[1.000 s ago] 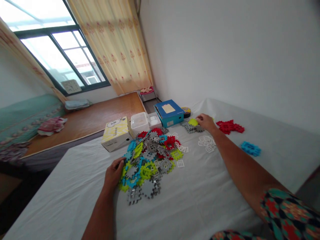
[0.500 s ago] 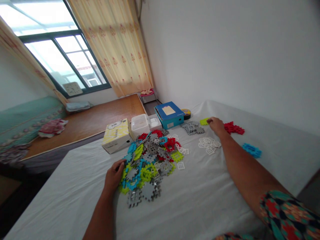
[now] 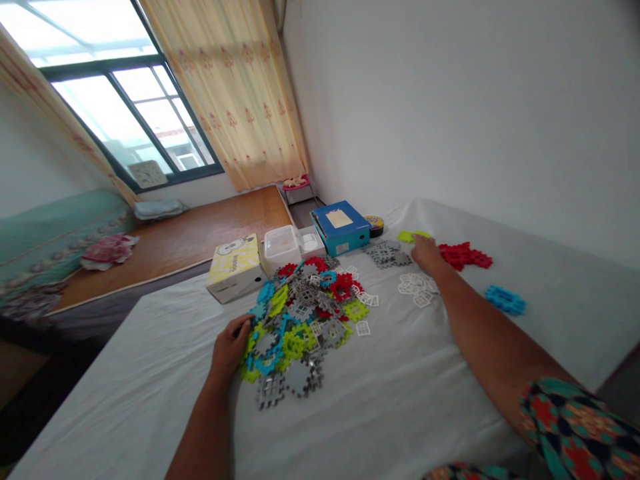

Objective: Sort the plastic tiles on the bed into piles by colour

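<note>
A mixed heap of gear-edged plastic building pieces (image 3: 303,310) in grey, lime green, blue and red lies on the white-covered table. At its left edge rests my left hand (image 3: 231,343), its fingers curled against the blue and green pieces; what they hold, if anything, is hidden. My right hand (image 3: 427,255) reaches to the far side of the table, fingers closed together at some lime green building pieces (image 3: 407,236). Its fingertips are partly hidden. Around it lie grey pieces (image 3: 384,253), white window-frame pieces (image 3: 417,287), red pieces (image 3: 465,256) and blue pieces (image 3: 505,300).
Behind the heap stand a yellow box (image 3: 235,267), a clear plastic tub (image 3: 283,245), a blue box (image 3: 341,228) and a round black-and-yellow tin (image 3: 375,225). A white wall (image 3: 475,120) borders the table on the right. Beyond are a bed (image 3: 235,217) and a window.
My right hand has dipped slightly lower and to the left at the lime green pieces, which now show on both sides of its fingertips. My left hand stays by the heap. The view shifts slightly.
</note>
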Action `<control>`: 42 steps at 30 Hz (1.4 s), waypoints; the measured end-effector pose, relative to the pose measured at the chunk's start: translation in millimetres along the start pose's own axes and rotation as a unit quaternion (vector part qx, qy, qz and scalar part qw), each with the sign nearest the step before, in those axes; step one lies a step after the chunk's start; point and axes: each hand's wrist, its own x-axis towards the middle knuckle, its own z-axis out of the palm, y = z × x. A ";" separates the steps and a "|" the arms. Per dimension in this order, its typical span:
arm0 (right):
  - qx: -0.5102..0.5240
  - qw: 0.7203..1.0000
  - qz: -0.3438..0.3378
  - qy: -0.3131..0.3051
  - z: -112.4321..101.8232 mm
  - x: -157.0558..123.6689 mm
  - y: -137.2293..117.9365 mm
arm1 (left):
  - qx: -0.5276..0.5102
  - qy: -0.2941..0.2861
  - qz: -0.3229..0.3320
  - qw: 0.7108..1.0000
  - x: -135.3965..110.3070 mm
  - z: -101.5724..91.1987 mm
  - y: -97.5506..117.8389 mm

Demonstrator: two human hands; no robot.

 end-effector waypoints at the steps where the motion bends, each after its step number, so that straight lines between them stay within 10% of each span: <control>1: 0.021 0.999 -0.026 -0.012 -6.2 -0.6 -11.0 | 0.001 -0.001 0.000 1.000 -0.3 0.0 0.7; 4: 0.126 0.963 -0.181 -0.157 -25.1 -12.6 -54.7 | 0.004 -0.004 0.004 1.000 -1.1 -0.1 2.3; 9: 0.152 0.804 -0.384 -0.428 -38.7 -66.9 -126.2 | 0.000 -0.001 0.006 1.000 -1.9 0.4 2.2; 15: -0.021 0.848 -0.414 -0.332 -33.2 -108.8 -155.9 | 0.002 -0.001 0.008 1.000 -1.9 0.5 2.3; 24: -0.057 0.828 -0.457 -0.319 -40.7 -117.0 -158.0 | 0.007 -0.005 0.011 1.000 -1.0 -0.2 1.5; 36: 0.007 0.804 -0.503 -0.318 -32.1 -99.1 -147.1 | 0.003 -0.006 0.008 1.000 -1.5 2.1 -0.5; 42: 0.113 0.839 -0.461 -0.266 -39.5 -90.8 -142.9 | 0.004 -0.007 0.013 1.000 -1.1 1.5 -2.4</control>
